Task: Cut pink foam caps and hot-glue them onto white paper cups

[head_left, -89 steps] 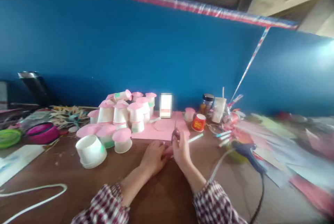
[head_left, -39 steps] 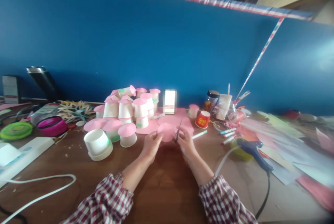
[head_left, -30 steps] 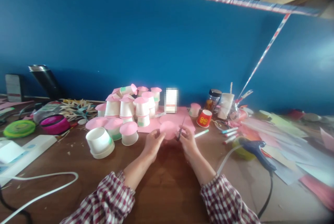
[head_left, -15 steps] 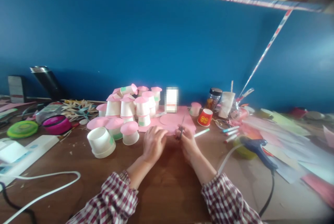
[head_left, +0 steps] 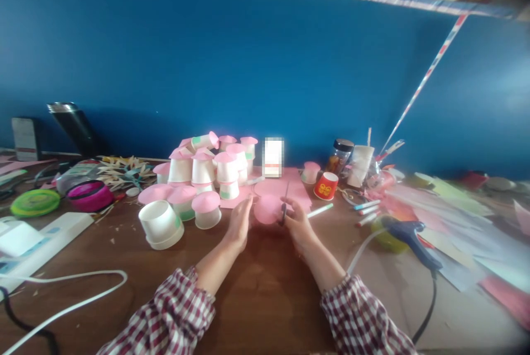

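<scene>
A round pink paper disc (head_left: 266,210) lies between my two hands, its face turned towards me. My left hand (head_left: 239,225) is at the disc's left edge, thumb and fingers closed on the rim as far as I can see. Scissors (head_left: 284,212) with dark handles are in my right hand (head_left: 298,221), blades pointing away, right beside the disc's right edge. Behind is a larger pink paper sheet (head_left: 298,186) on the table. To the left stand several white paper cups (head_left: 181,170) with pink paper caps, some stacked.
An uncapped white cup (head_left: 160,222) stands at front left. On the right are a red cup (head_left: 326,186), a marker (head_left: 320,211), a jar (head_left: 340,155) and a hot glue gun (head_left: 414,239) with its cord. A power strip (head_left: 53,242) and white cable lie left.
My left hand has turned and shifted slightly left, its fingers more upright. The pink disc, mostly hidden before, now shows fully between the hands. The scissors remain in my right hand.
</scene>
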Action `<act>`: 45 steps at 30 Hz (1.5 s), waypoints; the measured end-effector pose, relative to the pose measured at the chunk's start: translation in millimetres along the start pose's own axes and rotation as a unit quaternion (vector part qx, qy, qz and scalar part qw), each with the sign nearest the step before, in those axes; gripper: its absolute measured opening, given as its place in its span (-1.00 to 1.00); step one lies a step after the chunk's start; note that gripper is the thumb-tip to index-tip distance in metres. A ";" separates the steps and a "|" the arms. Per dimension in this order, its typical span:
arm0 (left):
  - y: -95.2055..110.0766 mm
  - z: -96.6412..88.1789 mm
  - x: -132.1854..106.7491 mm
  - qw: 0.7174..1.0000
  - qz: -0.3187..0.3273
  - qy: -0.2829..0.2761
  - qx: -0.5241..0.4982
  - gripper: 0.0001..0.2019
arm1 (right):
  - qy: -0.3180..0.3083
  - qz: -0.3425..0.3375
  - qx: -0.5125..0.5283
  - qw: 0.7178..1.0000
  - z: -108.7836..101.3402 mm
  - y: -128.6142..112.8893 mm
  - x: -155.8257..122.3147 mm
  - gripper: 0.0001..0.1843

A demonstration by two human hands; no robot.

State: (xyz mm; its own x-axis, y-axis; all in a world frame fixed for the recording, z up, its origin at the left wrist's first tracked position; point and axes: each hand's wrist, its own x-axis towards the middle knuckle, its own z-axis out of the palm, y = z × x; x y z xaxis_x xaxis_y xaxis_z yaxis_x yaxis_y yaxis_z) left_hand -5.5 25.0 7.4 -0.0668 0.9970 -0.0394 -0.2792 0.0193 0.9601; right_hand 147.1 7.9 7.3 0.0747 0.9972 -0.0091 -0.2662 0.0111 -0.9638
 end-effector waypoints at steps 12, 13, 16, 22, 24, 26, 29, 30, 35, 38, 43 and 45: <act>-0.1 -7.1 7.8 0.992 0.000 -0.031 0.121 -0.73 | 0.024 -0.063 -0.053 0.996 3.3 -1.4 1.1 -0.40; 0.5 -7.4 8.6 0.995 0.010 -0.009 0.103 -0.73 | 0.029 -0.069 -0.052 0.996 4.7 -3.2 0.3 -0.43; 4.9 -8.8 11.4 0.999 0.010 0.039 0.015 -0.70 | 0.024 -0.059 -0.064 0.996 8.0 -8.2 -3.5 -0.50; 18.0 -10.2 13.7 0.985 -0.019 0.085 -0.151 -0.67 | -0.101 0.017 -0.123 0.987 10.9 -11.8 -14.9 -0.53; 19.8 -10.3 14.2 0.978 -0.022 0.097 -0.182 -0.67 | -0.146 0.018 -0.132 0.980 10.8 -11.2 -17.5 -0.56; 20.2 -10.5 14.4 0.977 -0.022 0.097 -0.190 -0.68 | -0.186 0.014 -0.139 0.973 10.1 -10.2 -18.8 -0.57; 18.6 -10.4 13.9 0.980 -0.026 0.088 -0.177 -0.70 | -0.224 0.010 -0.158 0.962 8.6 -9.1 -18.4 -0.57; 17.6 -10.2 13.4 0.981 -0.028 0.087 -0.170 -0.71 | -0.234 0.012 -0.163 0.958 8.1 -9.0 -17.9 -0.56; 13.1 -6.6 8.5 0.990 -0.034 0.060 -0.126 -0.76 | -0.257 0.016 -0.174 0.950 6.5 -8.5 -15.9 -0.51; 12.6 -4.3 5.7 0.992 -0.044 0.048 -0.112 -0.79 | -0.252 0.016 -0.173 0.952 5.4 -6.7 -14.9 -0.49; 14.2 -3.0 3.9 0.993 -0.047 0.048 -0.099 -0.79 | -0.248 0.013 -0.170 0.954 5.3 -4.5 -14.1 -0.49; 15.0 -2.7 3.7 0.993 -0.046 0.048 -0.098 -0.80 | -0.246 0.015 -0.174 0.953 6.0 -5.2 -14.6 -0.49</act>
State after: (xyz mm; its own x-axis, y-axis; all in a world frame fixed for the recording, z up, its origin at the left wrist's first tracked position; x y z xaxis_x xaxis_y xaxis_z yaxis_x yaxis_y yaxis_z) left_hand -12.5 28.8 20.9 -0.1213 0.9797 -0.1599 -0.4693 0.0854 0.8789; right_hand 141.6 -6.3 14.0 -0.4105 0.9118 0.0061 0.0796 0.0425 -0.9959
